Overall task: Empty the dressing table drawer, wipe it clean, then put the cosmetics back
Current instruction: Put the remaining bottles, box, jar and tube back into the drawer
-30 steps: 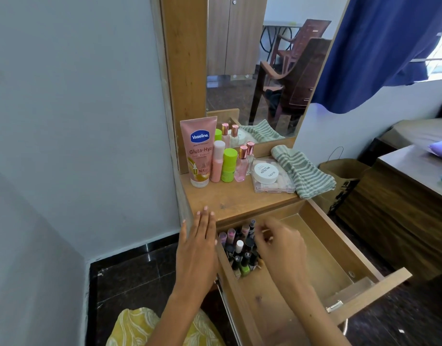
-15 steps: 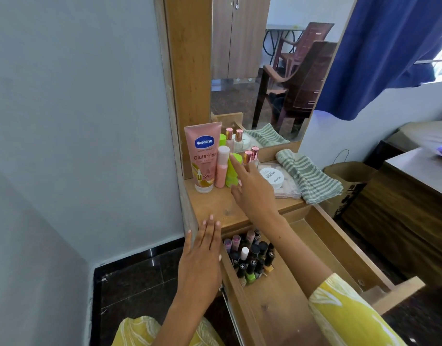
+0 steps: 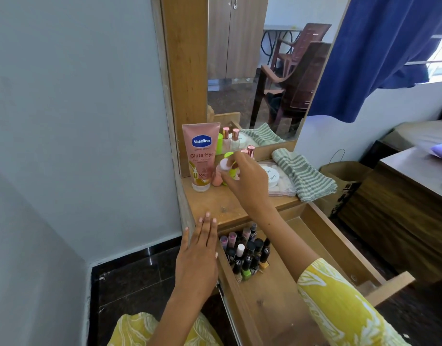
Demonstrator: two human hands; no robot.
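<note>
Dresser top [image 3: 222, 206]: right hand [image 3: 245, 179] reached forward, grip pinching pink bottle [image 3: 221, 172]; left hand [image 3: 197, 255] flat, fingers straight, on drawer [image 3: 340, 248] edge.

The wooden drawer [image 3: 345, 248] stands pulled open, nail polish bottles [image 3: 245, 253] upright in its back left corner; a pink Vaseline tube [image 3: 201, 156] stands on the tabletop [image 3: 230, 203].

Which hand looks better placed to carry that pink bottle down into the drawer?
Right. The right hand already pinches the pink bottle on the tabletop, just above the open drawer. The left hand lies flat against the drawer's left edge, holding nothing.
</note>
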